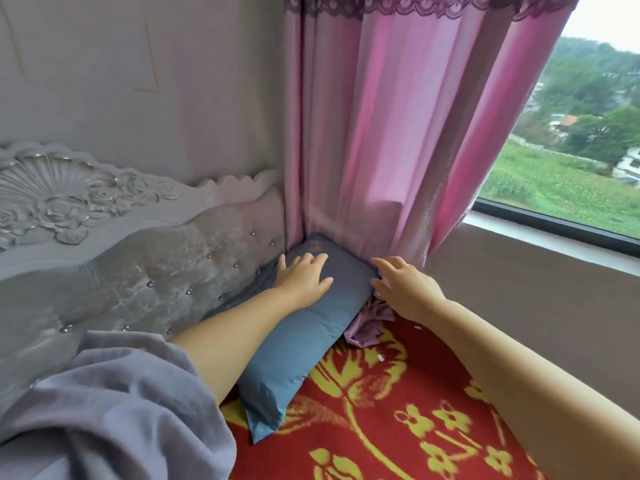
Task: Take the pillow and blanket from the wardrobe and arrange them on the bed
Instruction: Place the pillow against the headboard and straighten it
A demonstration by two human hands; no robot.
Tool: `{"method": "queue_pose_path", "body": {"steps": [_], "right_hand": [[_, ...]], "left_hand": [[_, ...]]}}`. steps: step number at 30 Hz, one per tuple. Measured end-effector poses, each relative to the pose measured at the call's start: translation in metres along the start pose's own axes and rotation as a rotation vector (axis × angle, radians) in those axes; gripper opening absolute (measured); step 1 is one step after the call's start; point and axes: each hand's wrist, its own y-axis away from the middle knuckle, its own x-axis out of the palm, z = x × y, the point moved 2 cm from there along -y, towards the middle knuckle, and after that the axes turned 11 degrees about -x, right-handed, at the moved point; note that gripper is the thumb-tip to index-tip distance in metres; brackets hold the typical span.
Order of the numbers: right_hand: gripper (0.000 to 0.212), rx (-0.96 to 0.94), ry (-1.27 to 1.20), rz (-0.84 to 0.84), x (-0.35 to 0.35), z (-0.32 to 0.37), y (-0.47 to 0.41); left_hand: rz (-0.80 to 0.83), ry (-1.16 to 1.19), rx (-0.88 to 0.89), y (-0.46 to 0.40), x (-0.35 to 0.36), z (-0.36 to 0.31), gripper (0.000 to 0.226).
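Note:
A blue pillow (304, 327) lies along the headboard at the bed's far corner, its far end tucked under the curtain. My left hand (304, 275) rests flat on the pillow's upper part, fingers spread. My right hand (401, 285) hovers open at the pillow's right edge, fingertips close to it; I cannot tell if they touch. A red blanket (398, 410) with yellow flowers covers the bed under the pillow.
A carved, tufted grey headboard (138, 244) runs along the left. A pink curtain (381, 133) hangs into the corner, its hem bunched on the bed (370, 322). A window ledge (554, 233) and wall border the bed on the right.

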Motion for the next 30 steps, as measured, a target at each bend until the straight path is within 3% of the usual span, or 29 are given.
{"method": "queue_pose_path", "body": {"steps": [6,12,17,24,30], "right_hand": [[0.048,-0.021,0.055,0.067,-0.012,-0.034,0.090],[0.048,-0.117,0.115,0.138,-0.015,-0.026,0.091],[0.049,-0.184,0.098,0.180,0.018,0.021,0.054],[0.049,-0.120,-0.065,0.214,0.131,0.125,0.018],[0.048,-0.096,-0.119,0.348,0.177,0.188,0.044]], "left_hand": [[0.017,0.048,-0.076,0.076,0.035,-0.045,0.053],[-0.057,0.133,-0.116,0.096,0.026,-0.051,0.053],[-0.047,0.136,-0.200,0.110,0.031,0.015,0.053],[0.069,-0.006,-0.270,0.113,0.064,0.165,0.053],[0.216,-0.016,-0.236,0.140,0.097,0.208,0.053]]}}
